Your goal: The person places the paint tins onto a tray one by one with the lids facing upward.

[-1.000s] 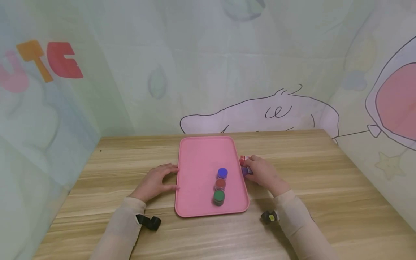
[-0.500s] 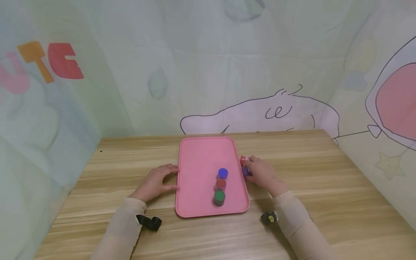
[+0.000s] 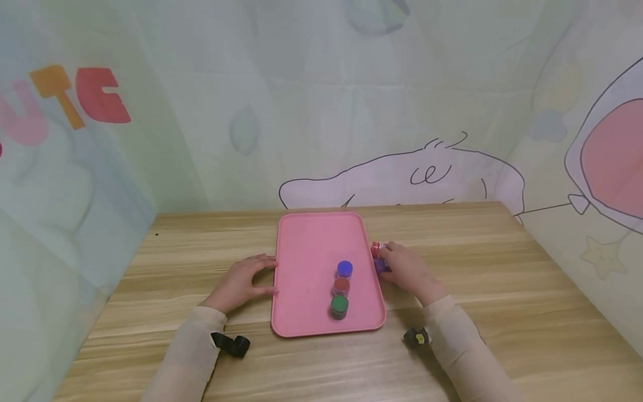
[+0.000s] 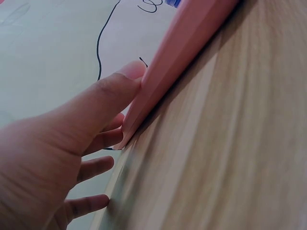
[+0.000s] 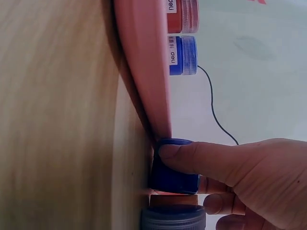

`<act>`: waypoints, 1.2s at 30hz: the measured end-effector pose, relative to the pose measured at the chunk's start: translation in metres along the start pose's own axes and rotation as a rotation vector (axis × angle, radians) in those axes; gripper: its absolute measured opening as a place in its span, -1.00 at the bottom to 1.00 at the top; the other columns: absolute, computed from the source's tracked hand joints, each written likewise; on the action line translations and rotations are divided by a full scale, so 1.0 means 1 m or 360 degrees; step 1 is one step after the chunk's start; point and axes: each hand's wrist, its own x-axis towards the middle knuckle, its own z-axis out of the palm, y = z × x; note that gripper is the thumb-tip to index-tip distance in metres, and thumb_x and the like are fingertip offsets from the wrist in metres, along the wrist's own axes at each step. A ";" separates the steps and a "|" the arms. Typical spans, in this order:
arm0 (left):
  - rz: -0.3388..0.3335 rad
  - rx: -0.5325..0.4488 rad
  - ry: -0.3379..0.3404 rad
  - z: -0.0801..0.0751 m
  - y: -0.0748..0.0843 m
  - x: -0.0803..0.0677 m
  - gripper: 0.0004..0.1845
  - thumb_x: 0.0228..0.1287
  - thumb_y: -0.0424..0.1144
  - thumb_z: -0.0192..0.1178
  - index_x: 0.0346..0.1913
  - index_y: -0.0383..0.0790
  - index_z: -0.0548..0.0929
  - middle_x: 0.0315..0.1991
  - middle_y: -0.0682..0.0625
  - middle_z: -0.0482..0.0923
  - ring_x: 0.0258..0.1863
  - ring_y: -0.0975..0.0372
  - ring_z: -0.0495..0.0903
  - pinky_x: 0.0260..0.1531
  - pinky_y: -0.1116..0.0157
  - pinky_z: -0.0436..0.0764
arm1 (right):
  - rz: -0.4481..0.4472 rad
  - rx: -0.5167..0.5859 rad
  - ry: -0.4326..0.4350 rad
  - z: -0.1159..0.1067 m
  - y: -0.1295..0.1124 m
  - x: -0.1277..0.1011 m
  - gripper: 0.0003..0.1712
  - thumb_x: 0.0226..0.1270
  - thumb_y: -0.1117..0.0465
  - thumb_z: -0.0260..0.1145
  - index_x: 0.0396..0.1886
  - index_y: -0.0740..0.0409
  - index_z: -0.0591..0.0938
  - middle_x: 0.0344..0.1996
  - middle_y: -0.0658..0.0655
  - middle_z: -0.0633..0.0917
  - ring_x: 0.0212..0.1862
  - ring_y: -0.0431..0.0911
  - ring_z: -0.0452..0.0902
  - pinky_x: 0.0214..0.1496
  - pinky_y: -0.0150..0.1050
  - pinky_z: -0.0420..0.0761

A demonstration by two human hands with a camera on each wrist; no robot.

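Three jars stand on the pink tray [image 3: 306, 245] in a row up from its near right corner: the green jar [image 3: 339, 307] nearest us, then the maroon jar [image 3: 341, 287], then the blue jar [image 3: 344, 269]. Just outside the tray's right edge, about halfway between its corners, we find the purple jar [image 5: 167, 179], with our right hand [image 3: 407, 272] pinching it under the thumb. The tray's raised rim stands between it and the three jars. The red jar [image 3: 376, 249] sits just beyond it, by the same edge; whether our fingertips touch that one too, we cannot tell. Our left hand [image 3: 240, 285] is well apart from the right, fingers and thumb spread against the tray's left edge. Each wrist bears a small black camera over a pale sleeve [image 3: 188, 343]. The tray lies on a wood-grained worktop [image 3: 462, 240], its far end close to the worktop's far edge, and a dark speck [image 3: 157, 234] marks the far left corner. Pale cloth [image 3: 196, 84] hangs behind and to both sides, printed with coloured letters [image 3: 55, 89] at left, a white cartoon figure [image 3: 452, 184] along the back and a pink balloon [image 3: 615, 153] at right.
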 end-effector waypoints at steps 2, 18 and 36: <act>0.0002 0.0002 0.0000 0.000 0.000 0.000 -0.28 0.05 0.13 0.37 0.24 -0.17 0.53 0.30 -0.10 0.47 0.36 -0.08 0.34 0.40 -0.11 0.28 | 0.0007 -0.0002 0.0003 0.000 0.000 0.000 -0.59 0.06 0.14 0.50 -0.10 0.18 0.63 -0.25 0.14 0.62 -0.22 -0.04 0.58 -0.14 -0.11 0.71; 0.0015 -0.0001 0.0005 0.001 0.000 -0.001 -0.29 0.05 0.11 0.38 0.24 -0.16 0.53 0.30 -0.11 0.47 0.36 -0.08 0.34 0.39 -0.11 0.29 | 0.0028 0.0006 0.0015 -0.004 0.004 -0.001 -0.60 0.10 0.08 0.48 -0.14 0.19 0.62 -0.34 0.09 0.57 -0.31 -0.11 0.52 -0.23 -0.18 0.69; 0.0032 0.0000 0.0019 0.001 -0.002 0.000 -0.30 0.05 0.10 0.38 0.24 -0.17 0.54 0.29 -0.10 0.48 0.35 -0.08 0.35 0.39 -0.11 0.30 | 0.0114 0.0180 0.0008 -0.011 -0.001 -0.002 -0.62 0.15 0.08 0.45 -0.14 0.20 0.60 -0.28 0.09 0.63 -0.29 -0.13 0.55 -0.24 -0.25 0.71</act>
